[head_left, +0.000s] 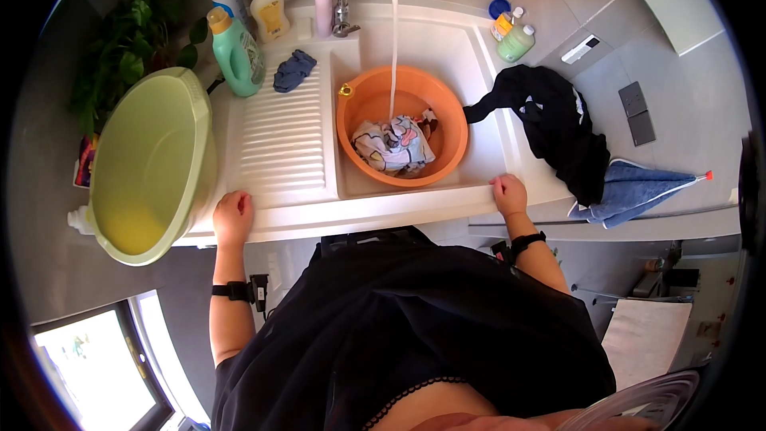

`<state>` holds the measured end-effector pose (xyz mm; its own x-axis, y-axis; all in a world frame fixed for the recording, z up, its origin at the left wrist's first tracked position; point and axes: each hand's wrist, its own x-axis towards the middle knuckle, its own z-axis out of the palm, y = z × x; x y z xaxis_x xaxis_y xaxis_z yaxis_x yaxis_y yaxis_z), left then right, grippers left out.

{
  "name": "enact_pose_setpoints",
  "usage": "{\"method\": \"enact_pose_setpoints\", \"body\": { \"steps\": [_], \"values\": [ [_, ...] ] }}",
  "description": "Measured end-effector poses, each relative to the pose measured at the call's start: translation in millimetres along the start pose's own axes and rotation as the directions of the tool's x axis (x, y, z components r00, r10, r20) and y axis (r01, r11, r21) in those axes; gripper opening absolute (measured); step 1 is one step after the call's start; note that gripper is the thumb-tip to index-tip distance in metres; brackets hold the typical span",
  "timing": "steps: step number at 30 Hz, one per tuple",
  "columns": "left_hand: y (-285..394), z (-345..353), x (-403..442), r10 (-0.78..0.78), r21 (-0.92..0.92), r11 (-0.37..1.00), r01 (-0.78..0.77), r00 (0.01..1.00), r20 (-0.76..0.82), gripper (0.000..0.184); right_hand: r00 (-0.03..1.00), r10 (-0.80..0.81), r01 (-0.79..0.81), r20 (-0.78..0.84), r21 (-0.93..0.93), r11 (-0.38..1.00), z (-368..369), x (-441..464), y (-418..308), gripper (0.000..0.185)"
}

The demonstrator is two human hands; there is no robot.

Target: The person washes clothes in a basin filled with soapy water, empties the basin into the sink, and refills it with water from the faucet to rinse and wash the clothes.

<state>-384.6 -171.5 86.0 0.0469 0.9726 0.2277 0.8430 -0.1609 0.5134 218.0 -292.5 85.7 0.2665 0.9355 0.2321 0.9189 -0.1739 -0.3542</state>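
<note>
My left hand [234, 215] rests on the front edge of the white sink [287, 219], below the ribbed drainboard, its fingers curled in and nothing seen in them. On the same edge farther right lies my right hand [508, 193], also curled and holding nothing visible. Between and beyond them, an orange basin [457, 140] stands in the sink bowl. Water runs from the faucet [343, 0] onto a patterned light cloth [399, 145] inside it. A black garment [550, 124] lies on the right rim, one end reaching the basin's side.
A green tub [148, 168] leans at the left near a plant [132, 48]. A small grey-blue cloth [294, 71] lies on the drainboard. Detergent [237, 56] and pump bottles [270, 12] stand behind it. Small bottles [516, 43] and a blue cloth [638, 189] are at the right.
</note>
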Motion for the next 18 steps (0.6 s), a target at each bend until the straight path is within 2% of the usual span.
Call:
{"method": "enact_pose_setpoints", "body": {
  "steps": [18],
  "values": [
    [-0.3, 0.3, 0.5, 0.001, 0.014, 1.000, -0.001, 1.000, 0.009, 0.010, 1.000, -0.014, 0.014, -0.001, -0.001, 1.000, -3.2, 0.6, -5.1, 0.020]
  ]
}}
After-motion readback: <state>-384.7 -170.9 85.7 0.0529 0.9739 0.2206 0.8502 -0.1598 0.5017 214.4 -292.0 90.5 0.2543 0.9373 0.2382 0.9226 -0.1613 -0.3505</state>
